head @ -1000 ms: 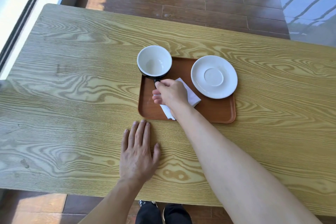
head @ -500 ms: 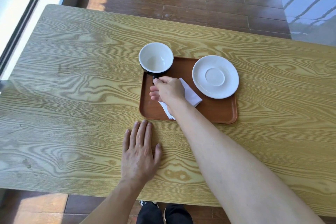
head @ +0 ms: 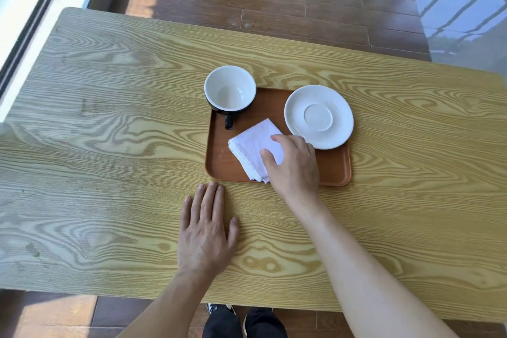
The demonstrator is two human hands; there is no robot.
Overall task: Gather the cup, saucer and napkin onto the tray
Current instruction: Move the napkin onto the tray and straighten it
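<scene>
Wooden table (head: 109, 145); brown tray (head: 333, 170) holds all.

I find the brown rectangular plastic tray (head: 333, 170) crowded: the black ceramic cup with white interior (head: 230, 89) fills its far left corner, the round white ceramic saucer (head: 318, 116) its far right, and the folded white paper napkin (head: 253, 149) the middle, under my right hand (head: 293, 166). Only narrow bare strips remain along its near edge. The light wood-grain tabletop (head: 109, 132) lies open to the left, right and beyond the tray. My left hand (head: 205, 236) blocks the near approach, flat just before the tray's near left corner.
</scene>
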